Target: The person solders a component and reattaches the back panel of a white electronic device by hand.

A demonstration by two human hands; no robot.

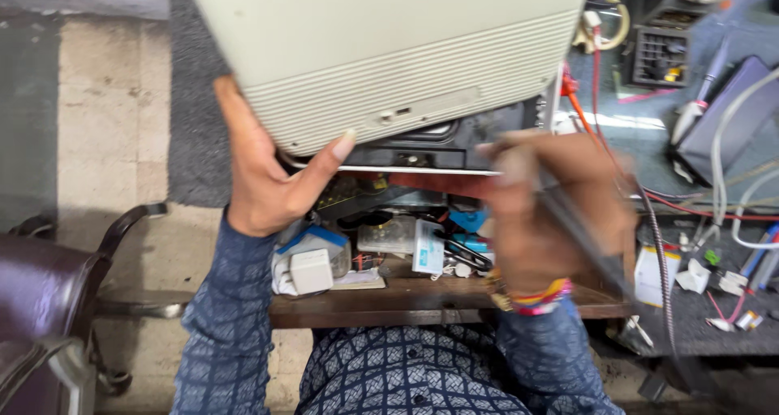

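A large beige ribbed machine casing fills the top middle, tilted up over the desk. My left hand grips its lower left corner, thumb pressed on the ribbed face. My right hand, blurred, holds a thin dark tool like a pen, its tip near the casing's lower right edge by the black underside. A coloured thread band sits on my right wrist.
An open wooden drawer below holds a white charger, small boxes and several loose parts. Cables, a purple case and small items lie on the grey desk at right. A dark chair stands at left on the tiled floor.
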